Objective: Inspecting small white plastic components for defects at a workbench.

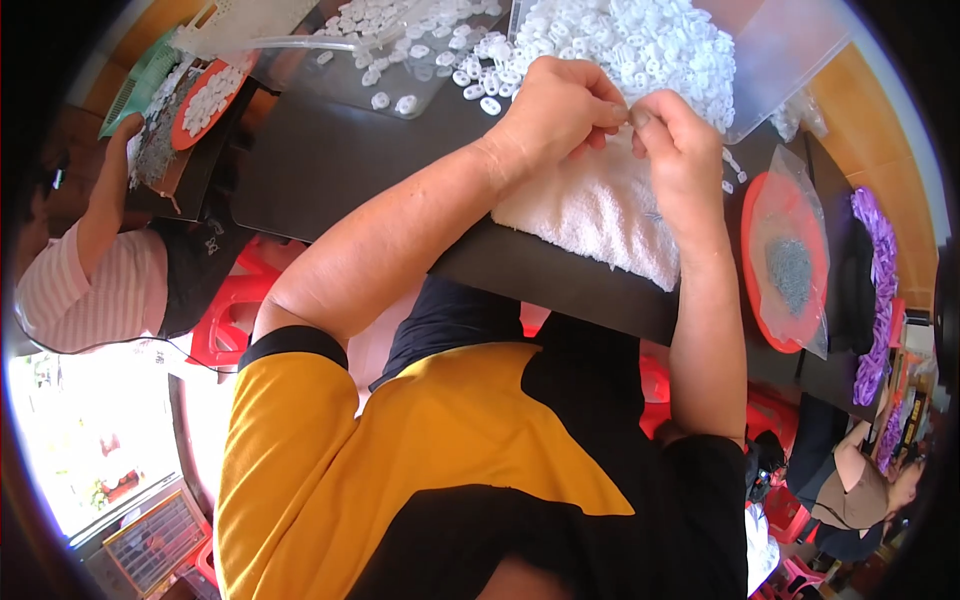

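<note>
My left hand (567, 108) and my right hand (680, 145) meet above a white towel (590, 215) on the dark table. Both are closed in a pinch, fingertips almost touching. Whatever lies between them is too small and covered to make out. Just beyond my hands is a large heap of small white oval plastic pieces (640, 45), many with two holes. A few loose ovals (489, 106) lie beside my left hand, and a short row of small white pieces (735, 170) lies to the right of my right hand.
More white pieces (410, 50) lie on a clear plastic sheet at far left. A red plate (752, 290) on the right bears a clear bag of tiny grey parts (789, 275). Purple crinkled material (873, 300) lies beyond it. Another person (100, 270) sits at left near an orange tray (190, 130).
</note>
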